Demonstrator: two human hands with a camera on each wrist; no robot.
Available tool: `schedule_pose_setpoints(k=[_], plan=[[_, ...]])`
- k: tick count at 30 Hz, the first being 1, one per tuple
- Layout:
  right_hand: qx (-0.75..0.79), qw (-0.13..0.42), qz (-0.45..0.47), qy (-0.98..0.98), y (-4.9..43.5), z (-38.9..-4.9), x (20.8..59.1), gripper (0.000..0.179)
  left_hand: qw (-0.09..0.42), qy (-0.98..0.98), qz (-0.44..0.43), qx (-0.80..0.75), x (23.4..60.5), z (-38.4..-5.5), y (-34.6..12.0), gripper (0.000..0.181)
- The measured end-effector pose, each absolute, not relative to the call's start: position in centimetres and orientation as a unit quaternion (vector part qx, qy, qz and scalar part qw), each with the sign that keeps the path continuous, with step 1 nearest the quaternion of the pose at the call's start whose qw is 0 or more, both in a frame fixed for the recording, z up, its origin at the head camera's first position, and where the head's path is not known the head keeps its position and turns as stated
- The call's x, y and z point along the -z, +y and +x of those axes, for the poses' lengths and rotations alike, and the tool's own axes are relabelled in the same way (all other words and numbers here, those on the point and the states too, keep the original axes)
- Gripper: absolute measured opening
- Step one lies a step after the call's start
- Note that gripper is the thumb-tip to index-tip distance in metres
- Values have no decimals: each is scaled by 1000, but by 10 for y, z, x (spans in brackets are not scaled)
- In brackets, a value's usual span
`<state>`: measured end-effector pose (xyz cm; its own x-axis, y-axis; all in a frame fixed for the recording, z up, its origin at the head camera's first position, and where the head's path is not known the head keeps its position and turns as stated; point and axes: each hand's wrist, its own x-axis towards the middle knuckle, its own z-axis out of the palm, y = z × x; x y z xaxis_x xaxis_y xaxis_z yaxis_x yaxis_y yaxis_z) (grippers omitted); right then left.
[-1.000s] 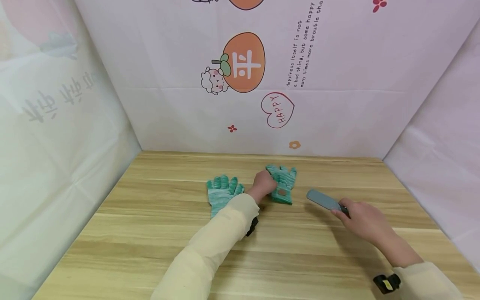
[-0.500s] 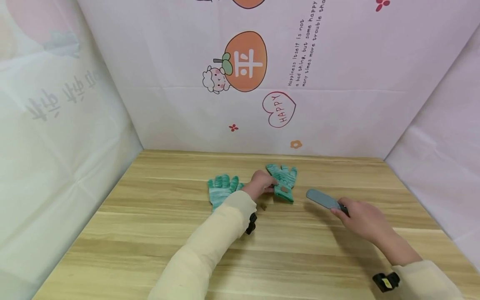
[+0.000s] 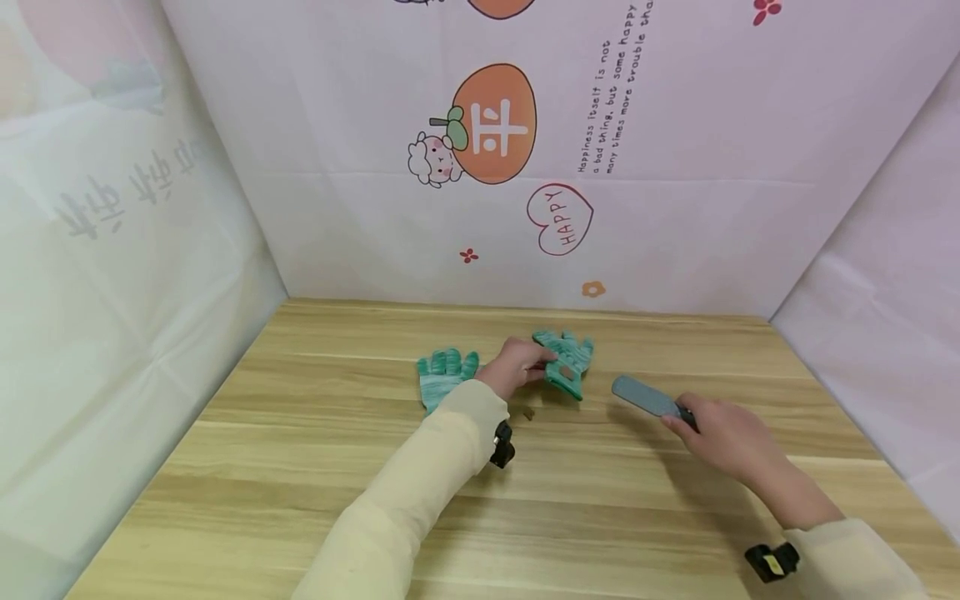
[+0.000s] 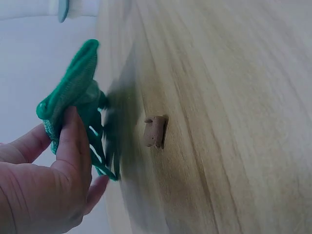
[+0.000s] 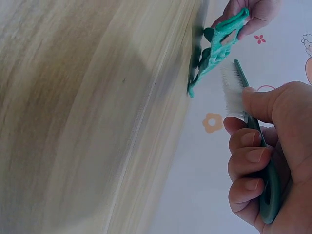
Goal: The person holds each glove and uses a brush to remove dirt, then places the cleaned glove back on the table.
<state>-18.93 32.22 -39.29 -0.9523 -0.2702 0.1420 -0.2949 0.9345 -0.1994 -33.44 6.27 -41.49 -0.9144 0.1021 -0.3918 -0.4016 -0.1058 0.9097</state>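
Note:
My left hand [image 3: 516, 367] pinches the cuff of a green knitted glove [image 3: 573, 357]. In the left wrist view the cuff is tilted up off the wood, thumb on one side and fingers on the other, with the glove's fingers hanging toward the table. A brown patch [image 3: 567, 372] shows on the cuff. My right hand [image 3: 731, 442] grips a brush [image 5: 268, 195] with a green handle and white bristles [image 5: 232, 90], held apart from the glove. A second green glove [image 3: 441, 385] lies flat to the left, its lower part hidden behind my left arm.
A small brown curled lump [image 4: 155, 131] sits on the wooden table [image 3: 300, 450], just below my left hand in the head view. White printed cloth [image 3: 360, 242] rises behind the table, with more cloth along both sides.
My left hand has shifted slightly left and its grip on the cuff has tilted the glove up. The brown lump has come into view beneath it. My right hand and the brush stay put.

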Motion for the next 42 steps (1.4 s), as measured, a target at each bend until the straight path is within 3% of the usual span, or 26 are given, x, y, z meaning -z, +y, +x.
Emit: schedule_pose_setpoints(k=[9, 15, 18, 20, 30, 42], plan=[[-108, 58, 147, -982, 322, -189, 393, 24, 222, 616, -118, -747, 414, -339, 52, 17], [-112, 55, 145, -982, 321, -188, 392, 22, 233, 631, -128, -729, 415, -337, 46, 41], [-115, 55, 144, -981, 321, -187, 392, 22, 239, 637, -128, -721, 416, -337, 42, 38], [-117, 54, 144, -981, 321, -187, 392, 22, 245, 635, -127, -722, 417, -337, 40, 26], [-116, 57, 143, -981, 319, -187, 393, 23, 255, 617, -110, -736, 412, -329, 33, 38], [-117, 57, 139, -982, 316, -187, 391, 24, 270, 589, -66, -759, 394, -315, 17, 37]])
